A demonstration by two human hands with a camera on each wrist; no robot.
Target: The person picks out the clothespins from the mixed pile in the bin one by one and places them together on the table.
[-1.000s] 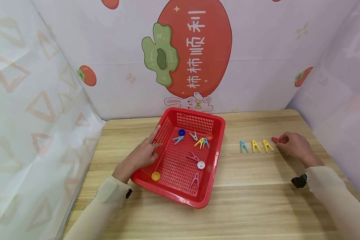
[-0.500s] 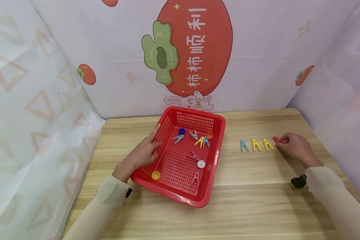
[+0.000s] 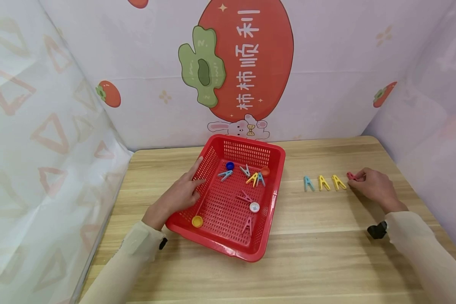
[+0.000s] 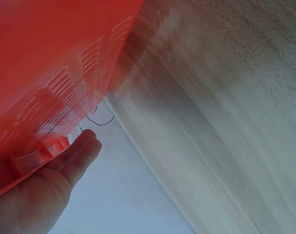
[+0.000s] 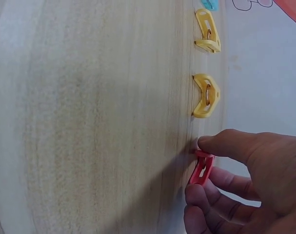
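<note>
My right hand (image 3: 376, 187) pinches a red clothespin (image 5: 202, 168) between thumb and fingers, low over the table. Left of it, two yellow clothespins (image 3: 339, 182) and a blue clothespin (image 3: 308, 183) stand in a row, apart from one another. My left hand (image 3: 178, 194) grips the left rim of a red plastic basket (image 3: 275, 190); in the left wrist view two fingers (image 4: 82, 156) lie outside, beneath the rim. Inside the basket are several loose clothespins, among them a pink clothespin (image 3: 248, 226) and a yellow clothespin (image 3: 252, 179).
Bottle caps lie in the basket too: a blue cap (image 3: 229, 166), an orange cap (image 3: 265, 171), a white cap (image 3: 254, 207) and a yellow cap (image 3: 197, 221). The wooden table (image 3: 308, 261) meets a printed backdrop (image 3: 148, 114) behind and at the sides.
My right hand shifts very slightly to the right with the red clothespin still pinched. The left hand, the basket and the standing clothespins stay where they were.
</note>
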